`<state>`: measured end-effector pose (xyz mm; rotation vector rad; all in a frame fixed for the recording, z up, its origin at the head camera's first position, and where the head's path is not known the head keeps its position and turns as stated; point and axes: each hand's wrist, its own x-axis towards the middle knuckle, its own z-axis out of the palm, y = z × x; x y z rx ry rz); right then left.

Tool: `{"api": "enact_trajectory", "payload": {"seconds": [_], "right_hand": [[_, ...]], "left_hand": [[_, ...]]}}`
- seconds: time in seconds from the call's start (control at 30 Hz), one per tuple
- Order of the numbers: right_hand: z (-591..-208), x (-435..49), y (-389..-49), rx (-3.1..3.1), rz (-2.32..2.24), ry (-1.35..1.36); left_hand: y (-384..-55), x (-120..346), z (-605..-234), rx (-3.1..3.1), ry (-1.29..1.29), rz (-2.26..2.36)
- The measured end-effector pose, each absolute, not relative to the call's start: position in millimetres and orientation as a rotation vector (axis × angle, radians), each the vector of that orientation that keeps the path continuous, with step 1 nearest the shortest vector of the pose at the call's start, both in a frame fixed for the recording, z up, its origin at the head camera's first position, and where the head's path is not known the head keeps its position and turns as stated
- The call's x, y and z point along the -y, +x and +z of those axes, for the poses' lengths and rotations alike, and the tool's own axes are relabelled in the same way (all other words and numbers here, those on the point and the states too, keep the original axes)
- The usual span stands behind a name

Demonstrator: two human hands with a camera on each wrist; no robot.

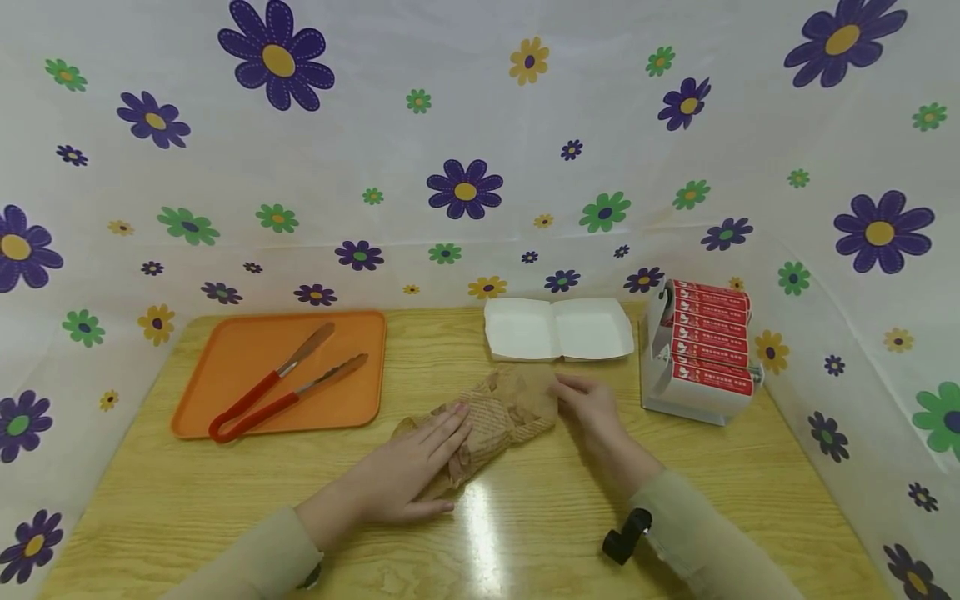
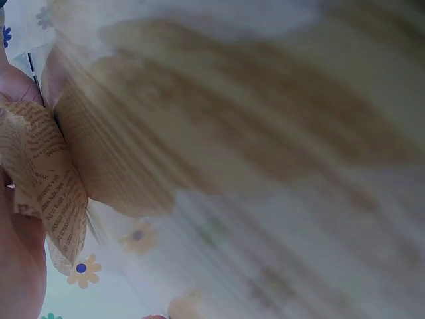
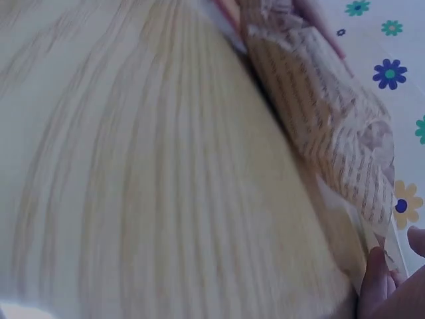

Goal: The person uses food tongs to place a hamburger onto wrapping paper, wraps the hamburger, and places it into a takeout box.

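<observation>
A crumpled bundle of brown wrapping paper [image 1: 491, 421] with newsprint-style lettering lies at mid-table, slanting up to the right. My left hand [image 1: 405, 467] rests across its left part, fingers extended and thumb spread toward the front. At the bundle's right end, the fingers of my right hand [image 1: 592, 408] pinch the paper's plain edge. In the left wrist view the printed paper [image 2: 60, 193] stands up in a fold beside the hand. The right wrist view shows the wrapping paper [image 3: 325, 113] running along the table to my right fingertips [image 3: 376, 269]. Whatever lies inside is hidden.
An orange tray [image 1: 217, 358] at the left holds red-handled tongs [image 1: 258, 408]. Behind the bundle sits an opened white takeaway box [image 1: 558, 329]. A rack of red-and-white labelled packs [image 1: 708, 342] stands at the right. A flower-print sheet [image 1: 465, 108] encloses the wooden table [image 1: 540, 533].
</observation>
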<state>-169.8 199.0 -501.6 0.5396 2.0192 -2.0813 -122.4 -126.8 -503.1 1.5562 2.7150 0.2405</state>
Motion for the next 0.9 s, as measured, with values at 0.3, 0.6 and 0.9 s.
{"api": "enact_trajectory", "payload": {"seconds": [0.3,0.6,0.9], "right_hand": [[-503.5,-180.4,-167.7,-1.644,-2.289,0.554],[-506.3,-166.8,-166.4,-1.682,-2.365,0.533],[-500.3,-157.3,-159.7,-1.641,-2.302,0.371]], "left_hand": [[-124.1,130.7,-505.5,-2.69,1.589,0.309],[-124.5,131.0,-504.7,-2.702,1.612,0.294],[-124.3,131.8,-502.0,-2.709,1.618,0.298]]}}
